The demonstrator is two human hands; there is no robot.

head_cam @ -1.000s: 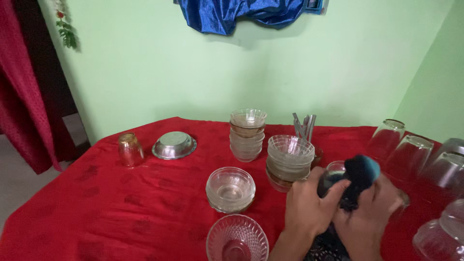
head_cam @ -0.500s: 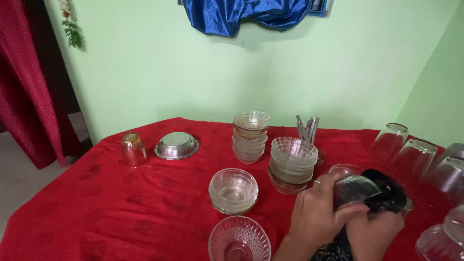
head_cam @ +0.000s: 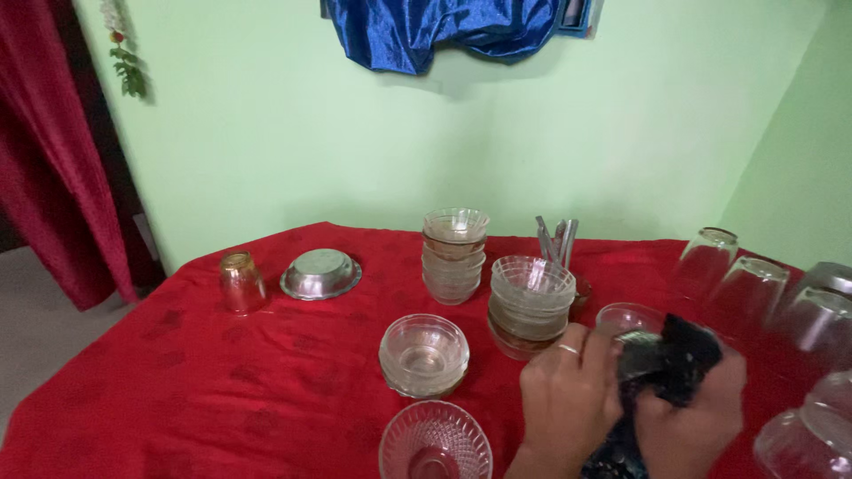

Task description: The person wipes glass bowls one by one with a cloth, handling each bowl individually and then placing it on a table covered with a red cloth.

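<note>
We hold glass (head_cam: 641, 353) between both hands. Left hand (head_cam: 568, 399) wraps tight round glass. Right hand (head_cam: 692, 424) squeezes dark cloth (head_cam: 682, 362) against it. Glass lies sideways, mouth toward right hand.

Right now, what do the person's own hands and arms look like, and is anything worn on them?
Both hands are bare, without gloves. The left hand wears a thin, pale ring on one of its fingers. The right hand shows no ring in this view. No sleeve shows at the left wrist; the right wrist is out of view. No watch or bracelet shows.
</note>
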